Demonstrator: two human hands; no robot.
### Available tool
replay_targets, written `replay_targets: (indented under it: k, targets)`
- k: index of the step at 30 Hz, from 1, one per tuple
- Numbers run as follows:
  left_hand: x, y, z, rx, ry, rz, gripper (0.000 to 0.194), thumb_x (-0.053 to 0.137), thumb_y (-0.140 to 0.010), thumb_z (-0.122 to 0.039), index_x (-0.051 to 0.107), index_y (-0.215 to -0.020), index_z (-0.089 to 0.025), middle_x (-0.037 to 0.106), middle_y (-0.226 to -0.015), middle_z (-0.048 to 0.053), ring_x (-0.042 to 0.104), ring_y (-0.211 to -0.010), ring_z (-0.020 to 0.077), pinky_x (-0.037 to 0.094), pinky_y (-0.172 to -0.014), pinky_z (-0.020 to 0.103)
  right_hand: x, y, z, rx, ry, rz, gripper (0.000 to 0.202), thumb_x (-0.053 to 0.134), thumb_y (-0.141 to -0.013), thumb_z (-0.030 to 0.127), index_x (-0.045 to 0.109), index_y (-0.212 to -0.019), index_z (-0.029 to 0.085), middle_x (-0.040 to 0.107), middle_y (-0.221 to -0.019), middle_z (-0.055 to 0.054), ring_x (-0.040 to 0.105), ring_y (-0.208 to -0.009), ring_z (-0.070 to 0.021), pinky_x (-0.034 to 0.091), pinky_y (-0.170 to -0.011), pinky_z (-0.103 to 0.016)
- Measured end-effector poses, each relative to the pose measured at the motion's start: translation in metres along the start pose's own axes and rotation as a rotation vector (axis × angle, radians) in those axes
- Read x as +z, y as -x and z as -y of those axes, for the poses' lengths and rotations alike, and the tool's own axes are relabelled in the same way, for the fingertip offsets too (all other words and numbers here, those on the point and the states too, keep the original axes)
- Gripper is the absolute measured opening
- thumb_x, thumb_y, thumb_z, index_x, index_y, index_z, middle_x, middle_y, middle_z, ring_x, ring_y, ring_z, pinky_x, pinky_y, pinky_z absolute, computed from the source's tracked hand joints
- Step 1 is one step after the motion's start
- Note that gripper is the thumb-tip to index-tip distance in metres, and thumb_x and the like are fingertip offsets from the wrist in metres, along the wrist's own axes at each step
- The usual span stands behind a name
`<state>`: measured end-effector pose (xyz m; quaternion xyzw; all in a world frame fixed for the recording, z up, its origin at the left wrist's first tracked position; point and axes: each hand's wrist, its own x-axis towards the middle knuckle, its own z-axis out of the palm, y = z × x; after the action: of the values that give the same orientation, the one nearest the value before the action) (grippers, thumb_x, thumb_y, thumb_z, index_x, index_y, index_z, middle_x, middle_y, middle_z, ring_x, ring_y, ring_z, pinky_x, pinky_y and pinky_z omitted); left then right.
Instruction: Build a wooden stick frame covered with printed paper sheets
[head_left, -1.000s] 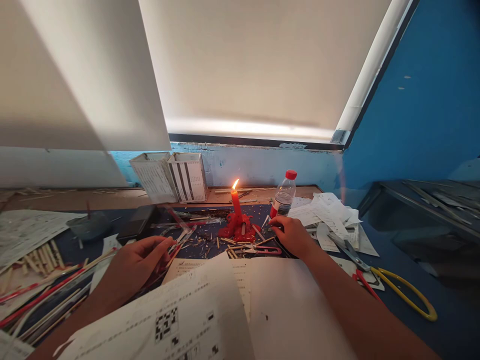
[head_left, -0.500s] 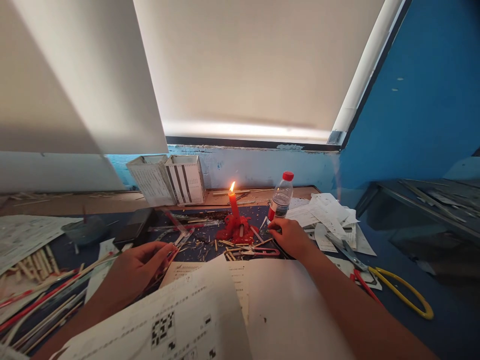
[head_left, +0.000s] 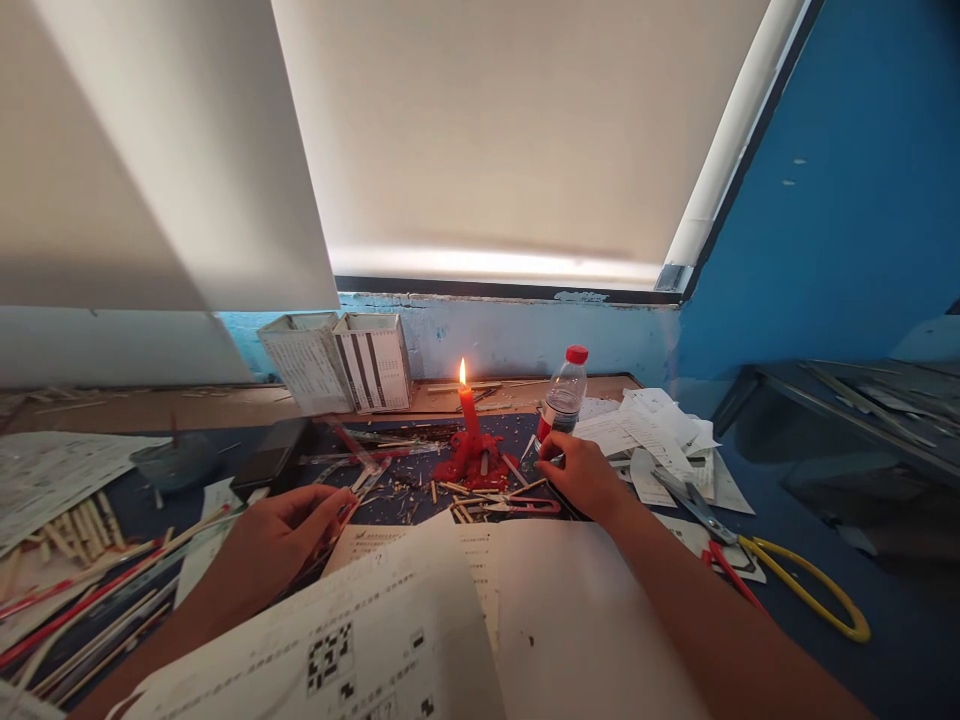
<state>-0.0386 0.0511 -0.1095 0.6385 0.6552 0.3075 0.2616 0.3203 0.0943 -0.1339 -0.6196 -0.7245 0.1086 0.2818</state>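
sticks (head_left: 341, 510) pinched in left hand (head_left: 274, 545); right hand (head_left: 581, 475) seemingly grips something small by bottle (head_left: 561, 400).

A single camera worn on the person's head looks forward and slightly down over a cluttered tabletop (head_left: 757, 480), facing a window blind (head_left: 517, 120) and a blue wall (head_left: 847, 200). It sits close behind the forearms, so the left hand (head_left: 270, 545) and right hand (head_left: 585, 475) lie in the lower half of the picture. Beyond the fingers (head_left: 551, 450) stand a lit candle (head_left: 469, 410) and a bottle (head_left: 562, 395); nearer than the fingers, printed sheets (head_left: 420, 630) fill the bottom edge.
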Motion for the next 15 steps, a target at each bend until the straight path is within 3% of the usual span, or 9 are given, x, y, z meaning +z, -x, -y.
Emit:
replay_targets:
  k: [5,9,15]
  targets:
    - [-0.001,0.001,0.002,0.005,-0.014,-0.005,0.041,0.057,-0.083,-0.059,0.073,-0.082,-0.021,0.063,-0.057,-0.006,0.052,-0.053,0.0138,0.036,-0.051,0.021,0.001,-0.002,-0.001,-0.012,0.006,0.010,0.006,0.067,-0.083,0.026,0.073,-0.082,0.024,0.077,-0.084,-0.001,0.069,-0.078,-0.0203,0.046,-0.071,-0.030]
    - [0.001,-0.006,0.016,-0.007,-0.012,0.017,0.046,0.056,-0.080,-0.063,0.073,-0.085,-0.020,0.067,-0.062,-0.003,0.055,-0.056,0.0159,0.037,-0.052,0.022,0.006,-0.003,-0.004,-0.020,0.013,0.031,0.007,0.069,-0.082,0.027,0.075,-0.079,0.024,0.077,-0.081,-0.002,0.068,-0.076,-0.0211,0.044,-0.070,-0.030]
    - [0.006,-0.017,0.033,-0.036,-0.008,0.028,0.055,0.052,-0.078,-0.070,0.074,-0.084,-0.019,0.061,-0.053,-0.001,0.048,-0.048,0.0163,0.032,-0.046,0.024,0.009,-0.001,-0.002,-0.044,0.009,0.028,0.009,0.064,-0.084,0.025,0.073,-0.081,0.022,0.075,-0.082,-0.003,0.066,-0.075,-0.0197,0.042,-0.067,-0.028]
